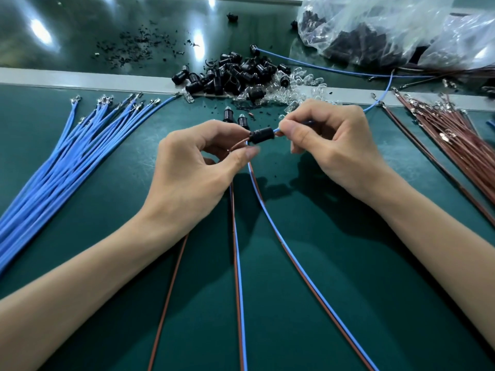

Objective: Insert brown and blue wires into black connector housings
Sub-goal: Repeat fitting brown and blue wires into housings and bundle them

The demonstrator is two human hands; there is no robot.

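1. The black housing (262,136) is held in the air above the green desk (348,277), between your two hands. It is a short ribbed plastic barrel, and its long axis runs left to right.
2. Your left hand (192,170) has its grip clamped on the housing's left end, between thumb and forefinger. A thin brown wire (237,146) curls out there.
3. Your right hand (332,148) pinches the blue wire (277,129) just right of the housing, in line with the barrel. The push probably has to go straight left, driven by your right hand while the left steadies the housing.
4. The wire's tip is hidden, so you cannot tell whether it is seated.
5. Farther out lies a pile of glossy housings (241,73), touching some clear bulbs (297,88).
6. A smooth blue bundle (67,162) fans at the left and a brown bundle (455,137) with metal crimped ends lies at the right. A crinkled plastic bag (388,30) sits at the far right.
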